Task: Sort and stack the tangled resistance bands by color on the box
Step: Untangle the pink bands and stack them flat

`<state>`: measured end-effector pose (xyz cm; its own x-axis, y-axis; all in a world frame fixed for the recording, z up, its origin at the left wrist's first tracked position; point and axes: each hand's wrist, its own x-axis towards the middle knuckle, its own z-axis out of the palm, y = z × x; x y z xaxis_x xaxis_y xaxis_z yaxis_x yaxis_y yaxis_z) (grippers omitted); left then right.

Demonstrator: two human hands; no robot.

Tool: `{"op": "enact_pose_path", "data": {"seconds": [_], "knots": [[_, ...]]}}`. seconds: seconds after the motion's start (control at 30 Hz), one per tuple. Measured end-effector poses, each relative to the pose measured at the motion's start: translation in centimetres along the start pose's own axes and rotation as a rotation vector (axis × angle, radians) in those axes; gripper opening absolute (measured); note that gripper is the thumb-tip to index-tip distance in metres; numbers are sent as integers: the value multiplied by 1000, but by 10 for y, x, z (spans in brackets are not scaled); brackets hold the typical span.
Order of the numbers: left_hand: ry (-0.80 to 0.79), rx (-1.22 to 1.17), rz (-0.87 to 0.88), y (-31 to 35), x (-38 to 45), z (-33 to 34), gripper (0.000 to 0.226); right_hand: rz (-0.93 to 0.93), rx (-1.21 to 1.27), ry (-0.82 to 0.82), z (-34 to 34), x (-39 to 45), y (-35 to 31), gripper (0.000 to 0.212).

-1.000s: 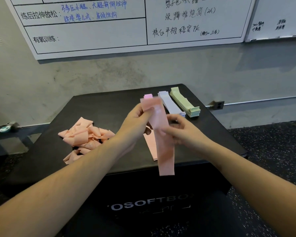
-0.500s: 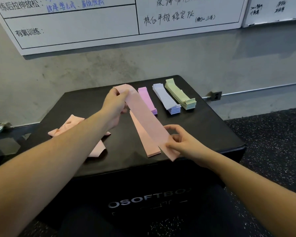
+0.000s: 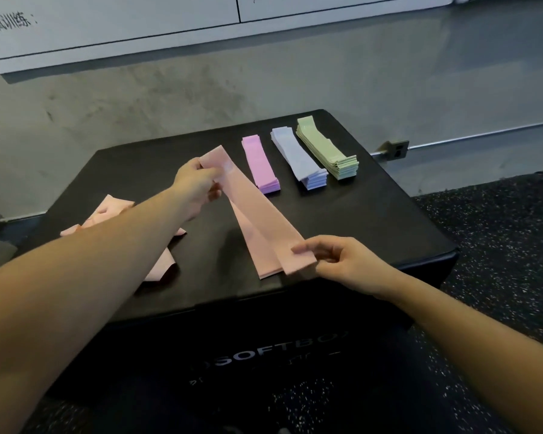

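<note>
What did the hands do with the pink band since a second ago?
Both hands, left hand and right hand, pulled the pink band from hanging upright to stretched flat, low over the pink stack. Both keep pinching its ends. The purple stack, blue stack and green stack stayed put.

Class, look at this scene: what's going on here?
A person is sorting resistance bands by colour on a black box. The left hand and right hand pinch opposite ends of a pink band, above one already laid flat. Purple, blue and green stacks are done; a pink tangle remains.
</note>
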<state>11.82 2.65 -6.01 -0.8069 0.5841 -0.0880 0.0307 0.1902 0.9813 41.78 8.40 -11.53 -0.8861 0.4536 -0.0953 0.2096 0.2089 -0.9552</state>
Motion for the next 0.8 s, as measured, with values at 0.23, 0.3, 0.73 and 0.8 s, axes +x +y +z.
{"op": "enact_pose_path", "data": {"seconds": [0.23,0.3,0.73,0.8], "knots": [[69,152,26,-9,23,5,20,-261,-338,110,3,27,24,15],[83,191,21,-12,28,7,20,-442,-551,189,7,36,32,13],[133,414,51,-34,63,24,25,-530,-831,-103,15,83,38,23],[138,422,44,-40,68,27,26,-512,-820,-109,14,85,40,26]]}}
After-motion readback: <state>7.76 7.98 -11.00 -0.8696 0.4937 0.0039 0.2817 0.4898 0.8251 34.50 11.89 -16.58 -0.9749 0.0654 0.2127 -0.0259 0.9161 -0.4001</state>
